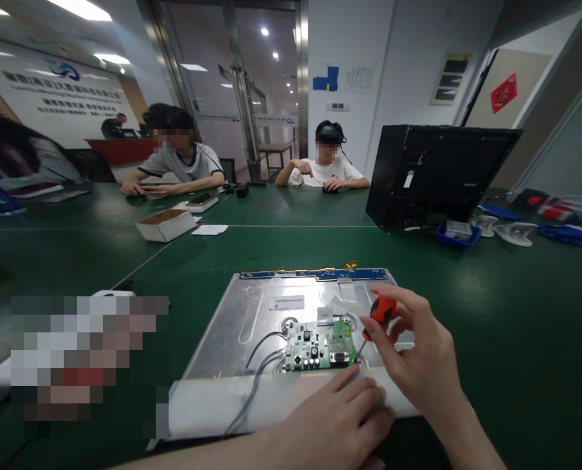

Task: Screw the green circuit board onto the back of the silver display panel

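My right hand (420,346) grips a red-and-black screwdriver (383,310) by its handle, between thumb and fingers. The thin shaft slants down to the lower right corner of a green circuit board (320,344). That board sits on the silver metal back of a display panel (222,326), which lies flat on the table. My left hand (342,414) rests across the panel's whitish near strip (212,398), its index finger reaching to the board's lower edge and the other fingers loosely bent. Grey cables (258,378) run from the board's left side. Whether the screwdriver tip sits in a screw is too small to tell.
On the green table (291,245) stand a white open box (166,225) and a large black monitor-like casing (442,173). A blue tray (457,235) holds a metallic block, beside white curved parts (516,233). People sit across the table, and a blurred patch covers the left foreground.
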`<state>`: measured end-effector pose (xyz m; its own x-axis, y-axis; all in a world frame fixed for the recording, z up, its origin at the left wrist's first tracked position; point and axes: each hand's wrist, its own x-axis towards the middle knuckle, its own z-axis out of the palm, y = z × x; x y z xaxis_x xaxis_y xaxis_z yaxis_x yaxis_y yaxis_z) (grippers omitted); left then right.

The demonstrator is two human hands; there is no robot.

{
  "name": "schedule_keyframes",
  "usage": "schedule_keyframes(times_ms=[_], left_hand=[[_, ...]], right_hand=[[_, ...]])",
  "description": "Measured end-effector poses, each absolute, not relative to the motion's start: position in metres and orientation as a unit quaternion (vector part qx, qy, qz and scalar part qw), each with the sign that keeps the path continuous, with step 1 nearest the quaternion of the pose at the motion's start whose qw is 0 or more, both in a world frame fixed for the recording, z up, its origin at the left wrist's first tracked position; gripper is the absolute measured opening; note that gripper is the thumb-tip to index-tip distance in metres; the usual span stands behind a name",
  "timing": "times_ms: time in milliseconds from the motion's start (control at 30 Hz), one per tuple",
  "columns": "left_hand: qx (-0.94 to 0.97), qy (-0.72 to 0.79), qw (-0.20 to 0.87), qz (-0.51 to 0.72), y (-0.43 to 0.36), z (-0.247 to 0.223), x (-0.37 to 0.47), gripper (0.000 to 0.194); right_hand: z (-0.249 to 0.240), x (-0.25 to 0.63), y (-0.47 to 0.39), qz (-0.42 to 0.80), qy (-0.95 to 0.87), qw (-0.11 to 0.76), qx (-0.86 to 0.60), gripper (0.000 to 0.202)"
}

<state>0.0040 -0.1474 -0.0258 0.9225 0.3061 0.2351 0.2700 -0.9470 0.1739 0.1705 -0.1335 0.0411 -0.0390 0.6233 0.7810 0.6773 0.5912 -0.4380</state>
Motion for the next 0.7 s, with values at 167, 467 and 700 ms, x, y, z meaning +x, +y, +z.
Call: schedule_keyframes(times_ms=[167,467,700], left_hand=[[0.979,0.145,0.074,0.120,-0.1465,-0.0218,0.0034,0.045],[0.978,0.142,0.072,0.135,-0.1477,-0.0264,0.0038,0.045],[0.979,0.139,0.064,0.138,-0.1458,-0.0272,0.0048,0.043]], right_hand=[[0.0377,0.1690,-0.1346,-0.008,-0.704,0.532,-0.471,0.029],[0.0442,0.1713,-0.1336,0.004,-0.749,0.504,-0.431,0.034],[0.0413,0.1707,-0.1336,-0.007,-0.735,0.511,-0.445,0.033]])
